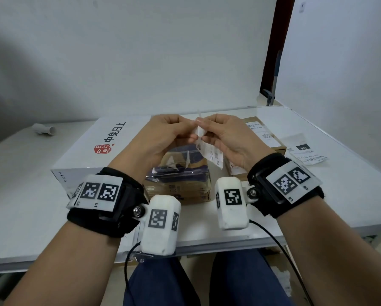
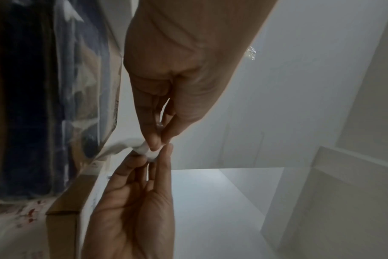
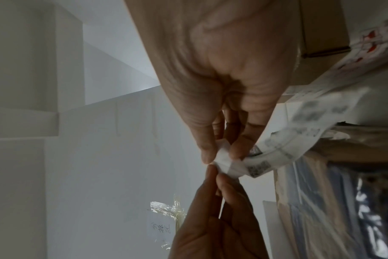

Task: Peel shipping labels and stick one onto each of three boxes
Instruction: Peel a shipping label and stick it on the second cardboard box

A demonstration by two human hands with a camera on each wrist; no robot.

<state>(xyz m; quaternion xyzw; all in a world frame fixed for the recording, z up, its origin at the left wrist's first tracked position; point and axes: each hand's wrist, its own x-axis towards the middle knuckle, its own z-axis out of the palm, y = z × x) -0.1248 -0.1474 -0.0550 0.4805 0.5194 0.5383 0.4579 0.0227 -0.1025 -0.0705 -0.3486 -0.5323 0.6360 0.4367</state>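
From above, over the person's shoulders, both hands are raised together over the white tabletop (image 1: 317, 195). The left hand (image 1: 163, 138) and the right hand (image 1: 227, 135) each pinch the top corner of a white printed shipping label strip (image 1: 209, 151), which hangs down between them above a small brown cardboard box wrapped in dark blue tape and clear film (image 1: 180, 182). To the left lies a large flat white box with a red seal and black characters (image 1: 96, 151); behind the right hand sits a brown cardboard box already carrying a white label (image 1: 264, 135). A spare white label sheet (image 1: 304, 151) lies on the table further right, and a short grey tube (image 1: 44, 129) rests far left.

The left wrist camera shows the left hand's fingertips (image 2: 154, 145) nipping a curled white corner, with the right hand's fingers (image 2: 164, 157) meeting it from below.

The right wrist camera shows the thumb and forefinger of the right hand (image 3: 222, 150) gripping the label's end, printing visible on the strip trailing away.

I'd judge the step to be separating label from backing. Next calls for a steady pull apart, keeping the sticky face off the fingers, then laying it on an unlabelled box.
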